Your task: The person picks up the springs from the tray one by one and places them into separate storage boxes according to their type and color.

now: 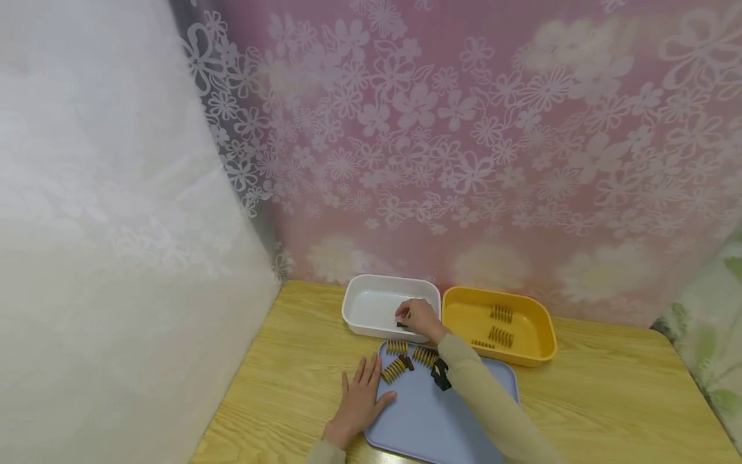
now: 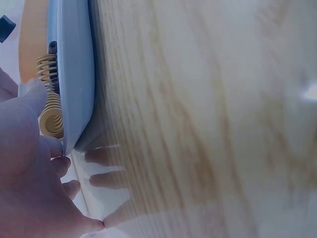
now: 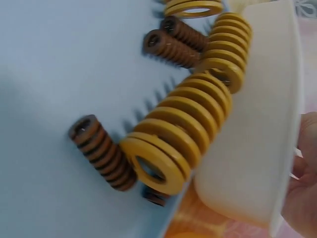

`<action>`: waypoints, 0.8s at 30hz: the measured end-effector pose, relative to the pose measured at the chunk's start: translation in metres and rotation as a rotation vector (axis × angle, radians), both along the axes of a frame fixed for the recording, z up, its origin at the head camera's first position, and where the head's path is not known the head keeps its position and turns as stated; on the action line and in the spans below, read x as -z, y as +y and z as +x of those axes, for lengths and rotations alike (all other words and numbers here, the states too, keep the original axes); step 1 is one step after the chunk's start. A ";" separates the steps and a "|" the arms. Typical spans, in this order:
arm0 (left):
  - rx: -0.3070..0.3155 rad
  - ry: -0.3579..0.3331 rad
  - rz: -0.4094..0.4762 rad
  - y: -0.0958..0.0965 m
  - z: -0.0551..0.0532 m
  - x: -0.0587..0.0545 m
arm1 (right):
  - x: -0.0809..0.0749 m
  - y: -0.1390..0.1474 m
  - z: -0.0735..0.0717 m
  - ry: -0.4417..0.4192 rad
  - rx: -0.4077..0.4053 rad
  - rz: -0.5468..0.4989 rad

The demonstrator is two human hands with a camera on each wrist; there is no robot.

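Note:
My right hand (image 1: 422, 318) reaches into the white bin (image 1: 371, 332), pinching a small brown spring (image 1: 401, 325) at its fingertips near the bin floor. In the right wrist view, the bin wall hides most of this hand. My left hand (image 1: 357, 401) lies with fingers spread over the left edge of the blue tray (image 1: 429, 412). On the tray's far end lie larger yellow springs (image 3: 173, 129), one of them (image 1: 393, 370) near the left fingertips. Small brown springs (image 3: 101, 153) lie among them on the tray.
A yellow bin (image 1: 545, 328) stands right of the white bin, with several springs (image 1: 501, 336) inside it. All stand on a wood-grain table (image 1: 278, 361). A flowered curtain (image 1: 464, 161) hangs behind, and a pale sheet (image 1: 116, 225) on the left.

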State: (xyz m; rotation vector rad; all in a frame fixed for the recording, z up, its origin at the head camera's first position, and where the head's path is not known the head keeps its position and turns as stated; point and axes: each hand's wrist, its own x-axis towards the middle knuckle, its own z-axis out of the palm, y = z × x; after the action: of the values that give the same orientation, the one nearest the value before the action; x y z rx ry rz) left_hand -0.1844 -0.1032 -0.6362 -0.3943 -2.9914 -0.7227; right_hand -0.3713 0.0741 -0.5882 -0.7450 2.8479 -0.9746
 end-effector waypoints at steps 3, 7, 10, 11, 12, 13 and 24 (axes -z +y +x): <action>0.003 -0.012 0.004 0.001 0.000 0.000 | -0.010 0.005 0.002 0.052 0.013 -0.067; 0.002 -0.021 0.010 0.001 -0.001 0.000 | -0.023 0.012 0.008 0.118 0.035 -0.178; 0.002 -0.020 0.005 0.001 -0.002 0.000 | -0.031 0.018 0.016 0.143 0.056 -0.248; 0.002 -0.018 0.007 0.001 -0.002 -0.001 | -0.034 0.020 0.019 0.142 0.063 -0.267; 0.002 -0.016 0.006 0.002 -0.002 -0.001 | -0.036 0.021 0.023 0.146 0.072 -0.287; 0.002 -0.011 0.013 0.002 -0.002 -0.002 | -0.038 0.023 0.027 0.150 0.076 -0.308; 0.001 -0.004 0.042 0.004 0.003 -0.006 | -0.038 0.048 0.078 0.122 0.125 -0.429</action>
State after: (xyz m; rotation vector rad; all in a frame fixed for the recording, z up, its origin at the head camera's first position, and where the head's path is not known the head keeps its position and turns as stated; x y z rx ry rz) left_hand -0.1816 -0.0987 -0.6305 -0.3928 -2.9742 -0.7853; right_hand -0.2936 0.1223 -0.5498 -0.6749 2.8445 -1.6450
